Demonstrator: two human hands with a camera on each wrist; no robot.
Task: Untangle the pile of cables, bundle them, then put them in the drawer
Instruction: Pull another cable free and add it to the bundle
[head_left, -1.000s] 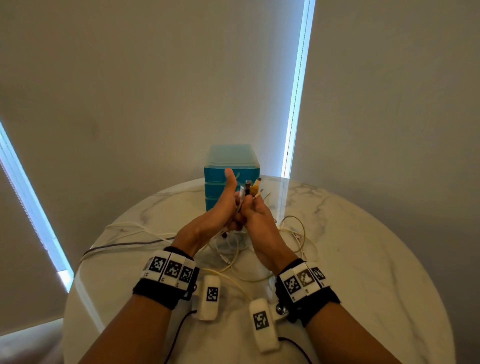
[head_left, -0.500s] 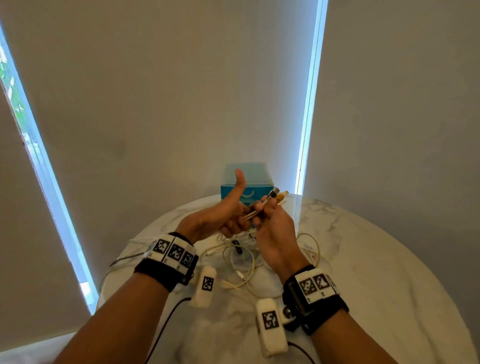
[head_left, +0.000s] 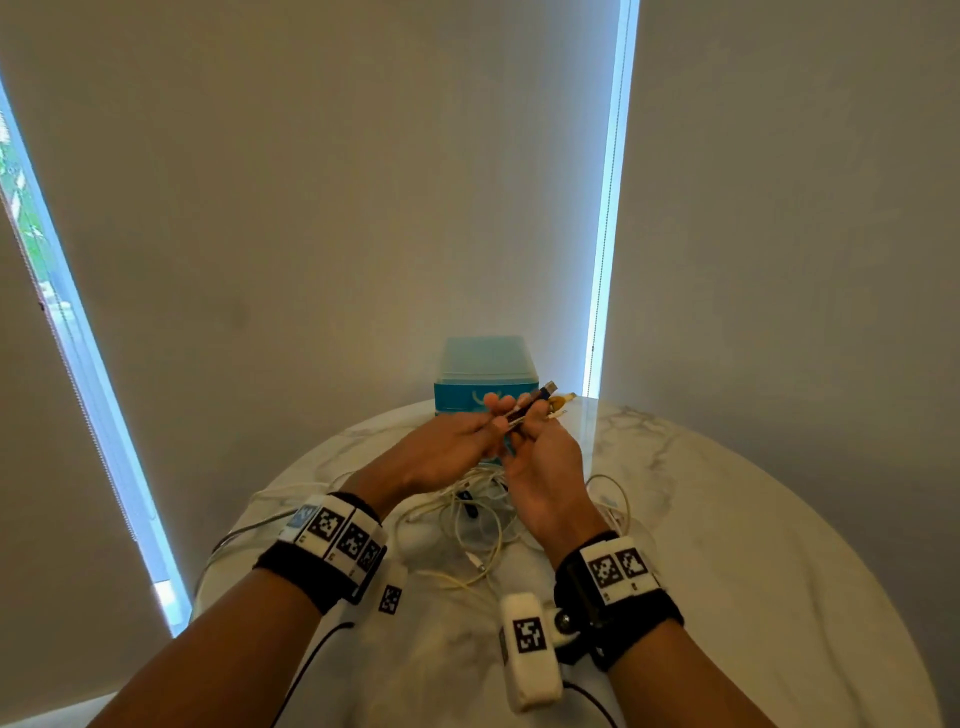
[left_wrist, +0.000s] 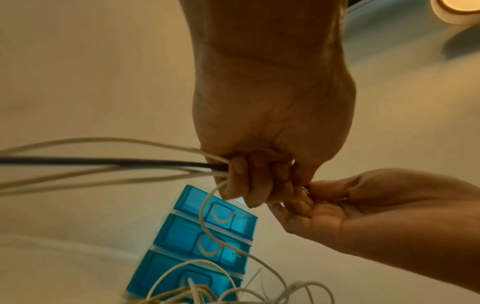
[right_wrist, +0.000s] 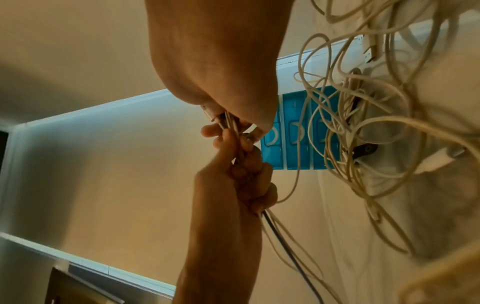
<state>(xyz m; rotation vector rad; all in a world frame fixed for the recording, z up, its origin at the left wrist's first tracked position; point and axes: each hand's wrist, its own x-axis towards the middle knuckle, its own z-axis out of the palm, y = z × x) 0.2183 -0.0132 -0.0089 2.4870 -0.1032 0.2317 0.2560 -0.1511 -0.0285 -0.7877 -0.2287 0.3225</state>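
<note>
Both hands are raised together over the table, in front of the blue drawer unit (head_left: 485, 382). My left hand (head_left: 491, 422) grips a bunch of cables (left_wrist: 155, 170), white ones and one black, in its curled fingers (left_wrist: 246, 185). My right hand (head_left: 530, 423) pinches the same bunch near its plug ends (head_left: 545, 396), where a metal USB plug and a yellow plug stick out to the upper right. The other cables lie in a loose white tangle (head_left: 467, 525) on the table below the hands. The tangle (right_wrist: 376, 123) hangs in front of the closed drawers (right_wrist: 293, 131).
The round marble table (head_left: 727, 571) ends close to the wall behind the drawer unit. Some cable loops (head_left: 613, 499) spread right of my right wrist, and a grey cable (head_left: 244, 530) runs off the left edge. White camera pods (head_left: 530, 649) hang under both wrists.
My left thumb, upright before, has folded down onto the cable bunch. The plug ends have tipped from upright to pointing right. The hands sit further from me, nearer the drawer unit.
</note>
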